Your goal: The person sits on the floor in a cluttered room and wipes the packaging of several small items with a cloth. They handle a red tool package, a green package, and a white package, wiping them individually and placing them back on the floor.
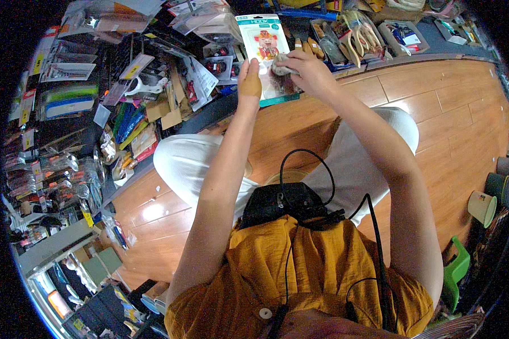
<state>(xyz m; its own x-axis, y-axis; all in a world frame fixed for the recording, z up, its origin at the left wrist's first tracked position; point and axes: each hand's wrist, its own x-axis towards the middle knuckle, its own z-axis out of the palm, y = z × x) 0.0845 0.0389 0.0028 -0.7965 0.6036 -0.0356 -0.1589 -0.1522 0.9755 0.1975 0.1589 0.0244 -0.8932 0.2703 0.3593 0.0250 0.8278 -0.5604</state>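
Note:
A packaged hook on a white and teal card (pixel 264 36), with a red and pink cartoon figure printed on it, is held up before the shelf. My left hand (pixel 250 82) grips its left edge, thumb along the front. My right hand (pixel 307 72) pinches a crumpled greyish cloth (pixel 283 65) against the right side of the pack, over its clear lower part. The cloth and fingers hide some of that part. Brushes with wooden handles (pixel 356 40) lie in a bin just beyond my right hand.
Hanging packaged goods (pixel 70 106) crowd the shelves at left. A low shelf edge (pixel 364 65) curves across the front, with a white basket (pixel 403 38) on it. At right stand a cream bucket (pixel 482 209) and a green plastic stool (pixel 456 271). Black cables (pixel 333 182) loop over my lap.

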